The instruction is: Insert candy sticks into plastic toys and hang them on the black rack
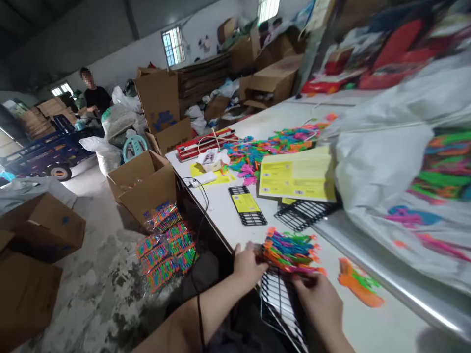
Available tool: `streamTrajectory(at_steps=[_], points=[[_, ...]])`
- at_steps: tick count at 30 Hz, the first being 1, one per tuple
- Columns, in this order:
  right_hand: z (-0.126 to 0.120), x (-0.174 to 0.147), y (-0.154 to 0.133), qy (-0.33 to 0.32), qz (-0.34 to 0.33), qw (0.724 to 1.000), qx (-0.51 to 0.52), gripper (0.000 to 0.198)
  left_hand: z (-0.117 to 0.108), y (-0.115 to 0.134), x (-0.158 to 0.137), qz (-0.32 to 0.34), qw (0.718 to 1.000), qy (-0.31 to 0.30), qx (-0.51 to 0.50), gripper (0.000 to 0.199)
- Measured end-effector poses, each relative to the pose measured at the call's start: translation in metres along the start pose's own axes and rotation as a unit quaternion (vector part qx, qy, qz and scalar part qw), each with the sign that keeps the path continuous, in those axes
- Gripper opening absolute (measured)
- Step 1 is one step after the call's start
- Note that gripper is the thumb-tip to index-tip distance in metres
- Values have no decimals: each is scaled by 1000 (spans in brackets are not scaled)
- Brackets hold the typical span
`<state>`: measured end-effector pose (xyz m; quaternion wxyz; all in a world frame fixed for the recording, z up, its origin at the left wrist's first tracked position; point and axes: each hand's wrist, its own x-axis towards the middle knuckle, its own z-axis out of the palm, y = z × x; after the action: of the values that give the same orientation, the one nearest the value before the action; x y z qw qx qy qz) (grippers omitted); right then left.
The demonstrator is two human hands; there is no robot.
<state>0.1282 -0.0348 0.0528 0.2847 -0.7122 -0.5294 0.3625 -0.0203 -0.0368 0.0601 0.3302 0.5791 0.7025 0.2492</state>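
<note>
At the table's near edge, a bundle of thin, bright plastic pieces (292, 251) in orange, blue, green and pink lies between my hands. My left hand (248, 267) grips its left end, where a bit of clear film seems to show. At the bundle's lower right edge, my right hand (320, 299) is closed with the thumb against it; its other fingers are partly hidden. Below the bundle, a black wire rack (279, 299) slants over the table edge. A loose orange and green piece (360, 284) rests right of my right hand.
A black rack with a yellow label (246, 203), yellow printed sheets (283, 176) and a heap of coloured pieces (253, 152) lie farther up the white table. A large white sack (382, 142) bulges at right. Packed bags (165, 250) and open cartons (143, 181) stand left; a person (96, 98) is behind.
</note>
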Motion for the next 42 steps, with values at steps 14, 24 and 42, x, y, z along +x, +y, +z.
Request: streamTrajectory(at_steps=[14,24,42], points=[[-5,8,0,-34,34,992,-114,32,0,8,-5,7,994,-22,108,43],[-11,-1,-26,-33,7,990,-135,23,-2,4,-6,60,995,39,76,35],[0,9,-18,16,28,990,-136,20,15,-13,4,129,985,83,80,22]])
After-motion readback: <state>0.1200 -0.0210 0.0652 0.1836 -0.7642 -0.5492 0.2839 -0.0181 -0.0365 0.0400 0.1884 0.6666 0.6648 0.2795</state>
